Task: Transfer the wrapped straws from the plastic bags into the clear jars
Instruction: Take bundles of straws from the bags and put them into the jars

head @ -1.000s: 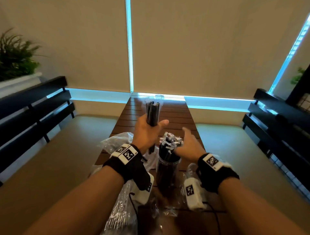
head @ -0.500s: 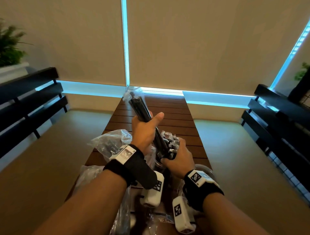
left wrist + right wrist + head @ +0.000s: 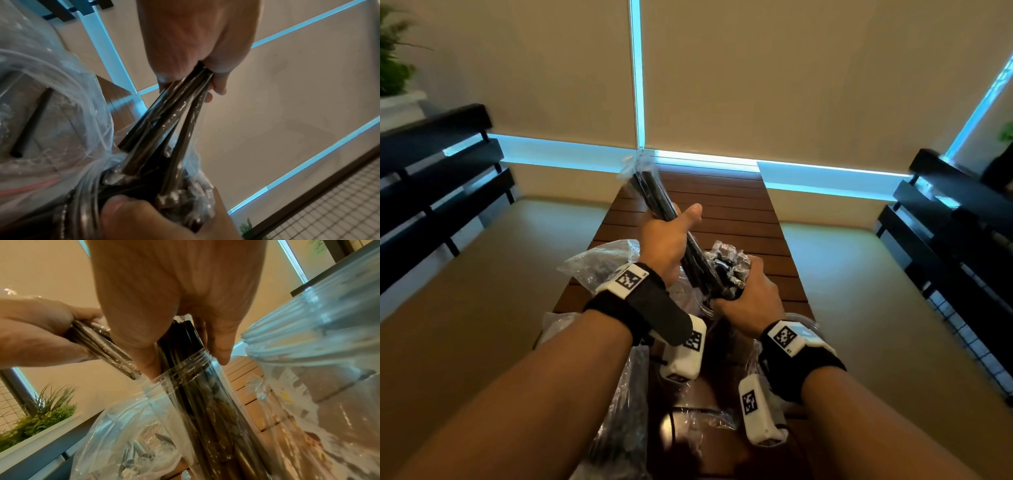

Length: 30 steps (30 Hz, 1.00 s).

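My left hand (image 3: 674,226) grips a bundle of black wrapped straws (image 3: 650,192), tilted with its top to the far left. Its lower ends (image 3: 164,121) reach down to the mouth of a clear jar (image 3: 185,369) on the wooden table (image 3: 722,205). That jar holds many black straws (image 3: 205,410), whose crinkled wrapper tops (image 3: 729,257) stick out. My right hand (image 3: 185,356) curls round these straws just above the jar's rim, thumb on one side and fingers on the other. The jar's body is mostly hidden behind my hands in the head view.
A clear plastic bag (image 3: 599,263) with more straws lies left of the jar, and another bag (image 3: 619,411) lies near me. A second clear jar (image 3: 308,321) stands close on the right. Black benches (image 3: 962,222) flank the narrow table.
My left hand tilted the bundle from upright and brought its lower ends down to the jar's mouth. My right hand went from open beside the jar to gripping the straws in it.
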Motion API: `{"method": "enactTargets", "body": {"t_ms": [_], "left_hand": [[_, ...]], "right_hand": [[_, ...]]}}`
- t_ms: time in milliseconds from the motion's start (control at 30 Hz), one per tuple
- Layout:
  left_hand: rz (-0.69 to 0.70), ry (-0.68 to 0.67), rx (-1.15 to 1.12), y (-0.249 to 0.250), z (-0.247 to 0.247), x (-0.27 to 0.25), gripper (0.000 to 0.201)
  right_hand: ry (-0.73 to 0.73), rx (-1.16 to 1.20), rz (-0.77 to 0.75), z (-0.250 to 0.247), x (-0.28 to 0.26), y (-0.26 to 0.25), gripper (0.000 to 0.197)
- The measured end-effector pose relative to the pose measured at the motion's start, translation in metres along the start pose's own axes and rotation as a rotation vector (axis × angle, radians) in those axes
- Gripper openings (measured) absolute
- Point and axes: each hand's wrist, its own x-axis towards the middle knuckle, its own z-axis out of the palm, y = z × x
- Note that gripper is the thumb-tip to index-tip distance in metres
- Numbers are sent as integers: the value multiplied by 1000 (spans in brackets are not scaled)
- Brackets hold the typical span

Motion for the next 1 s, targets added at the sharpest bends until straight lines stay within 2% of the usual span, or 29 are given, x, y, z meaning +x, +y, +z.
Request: {"method": "enactTargets", "body": {"t_ms": [100, 200, 300, 400, 567, 700, 1000], "left_hand": [[64, -11, 69, 0, 0, 0, 30], [48, 18, 15, 1, 0, 3, 26], [-20, 28, -78, 6, -1, 9, 17], [-38, -8, -68, 9, -3, 12, 14], [35, -38, 37, 7, -6, 16, 14], [109, -15, 84, 3, -1, 15, 10], [181, 151, 123, -19, 34, 6, 16]], "right_hand": [[25, -43, -7, 0, -3, -1, 71], [45, -70, -8, 1, -5, -1, 72], [49, -73, -10, 2, -5, -1, 85], [68, -71, -9, 8, -5, -3, 97], [116, -73, 21, 13, -2, -5, 72], [120, -63, 0, 13, 0, -3, 62], [38, 4, -36, 13, 3, 3, 72]]}}
